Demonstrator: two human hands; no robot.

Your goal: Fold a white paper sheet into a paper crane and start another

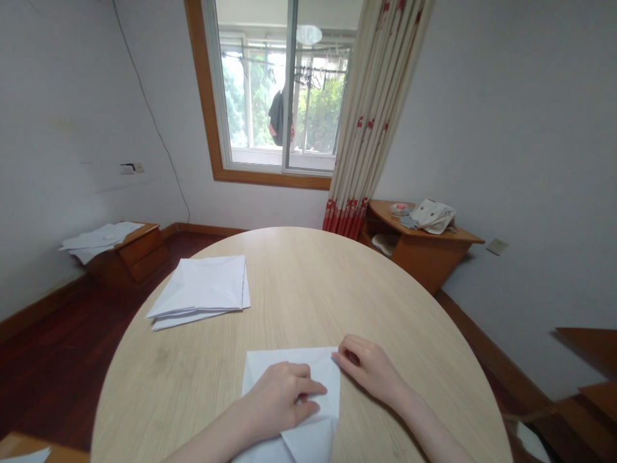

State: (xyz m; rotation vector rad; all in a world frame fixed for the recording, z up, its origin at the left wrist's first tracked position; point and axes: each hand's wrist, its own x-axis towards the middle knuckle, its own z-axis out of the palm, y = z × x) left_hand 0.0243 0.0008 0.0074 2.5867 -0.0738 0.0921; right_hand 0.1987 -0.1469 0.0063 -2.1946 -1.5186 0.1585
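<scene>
Folded paper [324, 361] — near end cut off, left hand [282, 399] loosely spread atop, right hand [367, 368] curled at corner — cannot tell if pinching

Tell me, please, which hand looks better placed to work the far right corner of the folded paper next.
Probably the right hand: it is at that corner of the folded paper. The left hand lies across the middle, seemingly better suited to steadying.

White paper [328, 406] — lying on pale tabletop [385, 302], near flap folded, layers unclear.
</scene>
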